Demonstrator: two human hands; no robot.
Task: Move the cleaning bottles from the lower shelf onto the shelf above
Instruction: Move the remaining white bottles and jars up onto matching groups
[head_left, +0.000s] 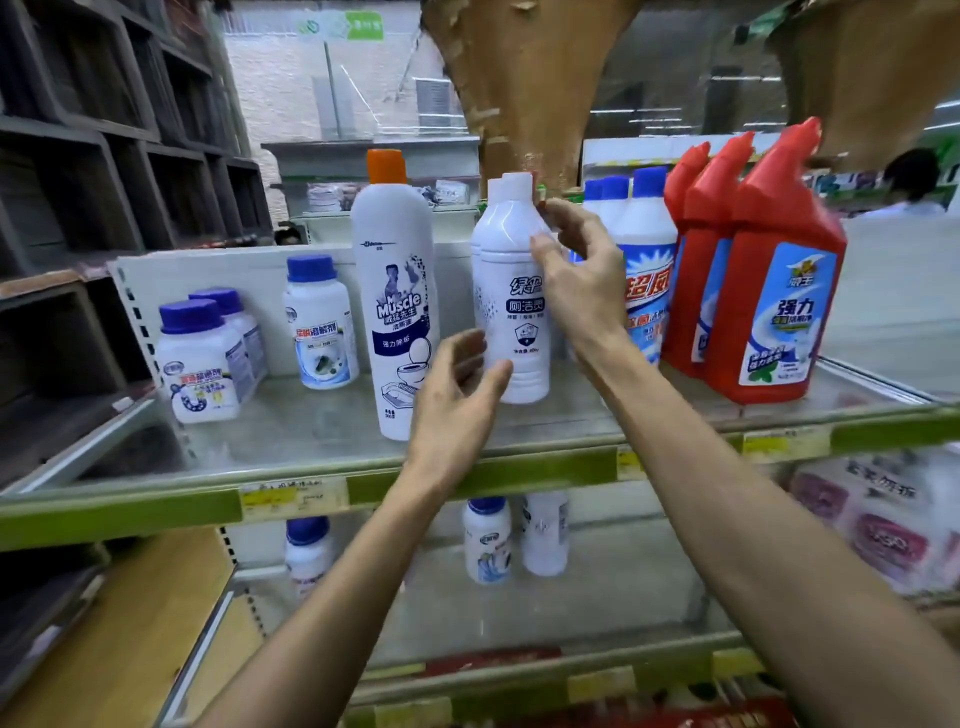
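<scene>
Head view: at the far left of the upper shelf (311, 421) you have two squat white jars with blue caps (200, 364), one behind the other, and right of them a third blue-capped jar (321, 325) set farther back. Next comes a tall white bottle with an orange cap (395, 312), upright near the shelf's front edge. Your left hand (457, 395) is raised just right of it, fingers loosely curled and apart, holding nothing; its thumb lies against the lower left side of the white cleaning bottle (519, 322), though you cannot tell whether it presses there. That bottle stands upright on the upper shelf, mid-row, with a second like it close behind. Your right hand (576, 270) is at the bottle's upper right, fingers spread and relaxed, fingertips by the neck and thumb at the shoulder, not wrapped around it. Right of that hand stand blue-capped white bottles with red-and-blue labels (647, 270), then three red bottles with angled necks (774, 291) near the shelf's right end. On the lower shelf (597, 597), a blue-capped bottle (306, 551) stands at the left, another blue-capped bottle (487, 540) and a plain white bottle (545, 535) side by side in the middle, and pink-patterned packs (878, 525) at the far right.
</scene>
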